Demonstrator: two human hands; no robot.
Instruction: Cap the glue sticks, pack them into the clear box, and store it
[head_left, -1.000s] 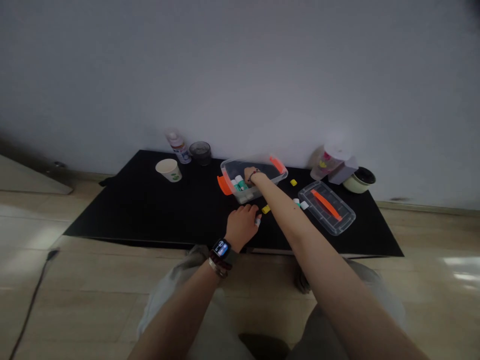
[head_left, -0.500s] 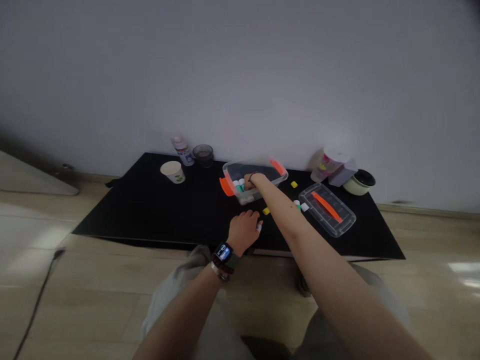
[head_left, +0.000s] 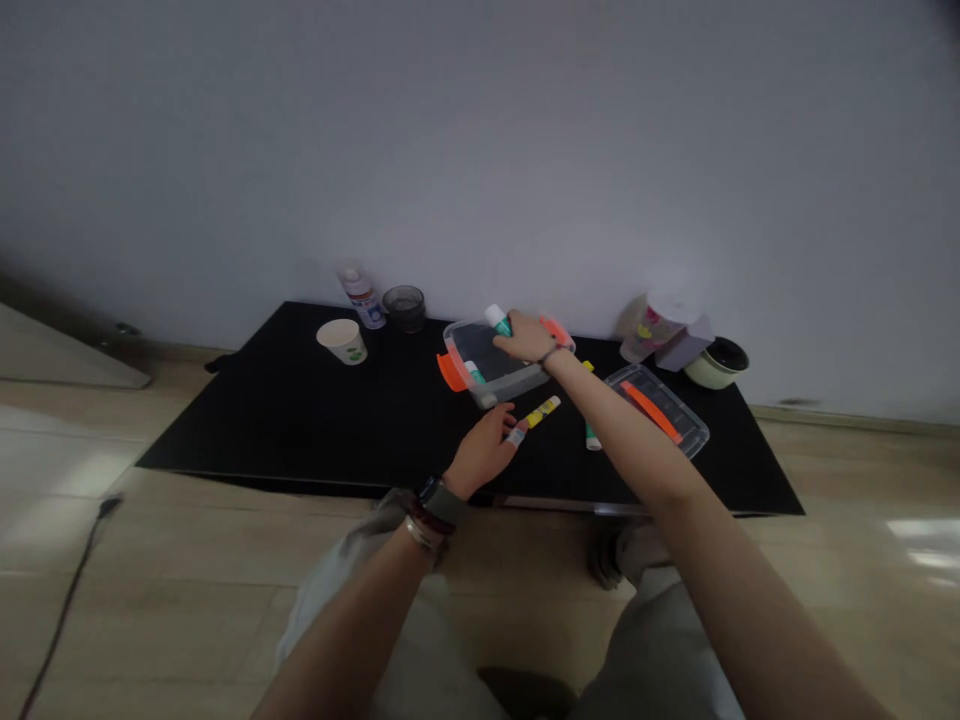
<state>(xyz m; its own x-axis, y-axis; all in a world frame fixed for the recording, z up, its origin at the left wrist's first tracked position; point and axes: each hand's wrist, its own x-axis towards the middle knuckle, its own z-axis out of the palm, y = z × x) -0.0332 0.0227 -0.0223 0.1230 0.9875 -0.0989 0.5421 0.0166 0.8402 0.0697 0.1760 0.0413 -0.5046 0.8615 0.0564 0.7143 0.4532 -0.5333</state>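
Over the far rim of a clear plastic tub with orange handles, a teal-and-white glue stick is pinched in the right hand, its capped end pointing away. A second teal-capped stick is seen lying inside the tub. The left hand is kept apart on the near side, fingers extended, with a small pale item at the fingertips; whether it is gripped cannot be told. A yellow glue stick lies just beside those fingers on a black mat, and a green-and-white stick lies near a clear lid. Slippage from so narrow a pinch is judged a risk, and the rounded sticks could be rolled away if nudged. The tub could be tipped if pressed on its rim.
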